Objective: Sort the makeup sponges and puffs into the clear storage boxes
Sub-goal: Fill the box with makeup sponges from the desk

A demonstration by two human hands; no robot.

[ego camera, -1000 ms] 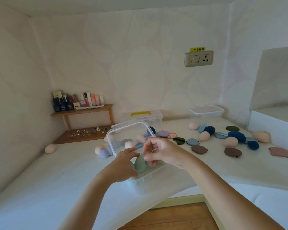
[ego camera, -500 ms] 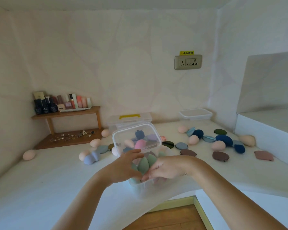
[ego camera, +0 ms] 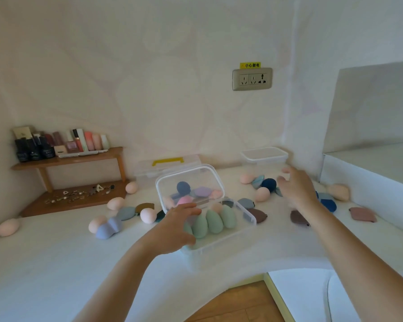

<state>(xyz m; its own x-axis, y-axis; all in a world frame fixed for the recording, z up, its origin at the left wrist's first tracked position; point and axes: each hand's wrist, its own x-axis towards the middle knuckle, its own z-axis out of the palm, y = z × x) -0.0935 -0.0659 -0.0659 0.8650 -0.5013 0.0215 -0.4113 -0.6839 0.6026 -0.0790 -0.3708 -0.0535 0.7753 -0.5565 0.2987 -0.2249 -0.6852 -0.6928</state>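
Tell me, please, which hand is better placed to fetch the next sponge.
Probably the right hand: it is open over the loose sponges, while the left hand is at the box.

Observed from beside the counter: only the person's two arms are showing. The left forearm is presenting bare along its whole visible length, rounded and tapering evenly to the wrist. The right forearm is presenting bare in the same way, with the same even taper. The left hand is appearing in fair focus, its back and fingers reading smooth; the nails are too small to judge. The right hand is coming out blurred, its fingers registering only as soft streaks. Light is catching the upper sides of both arms, and the undersides are sitting in shade.
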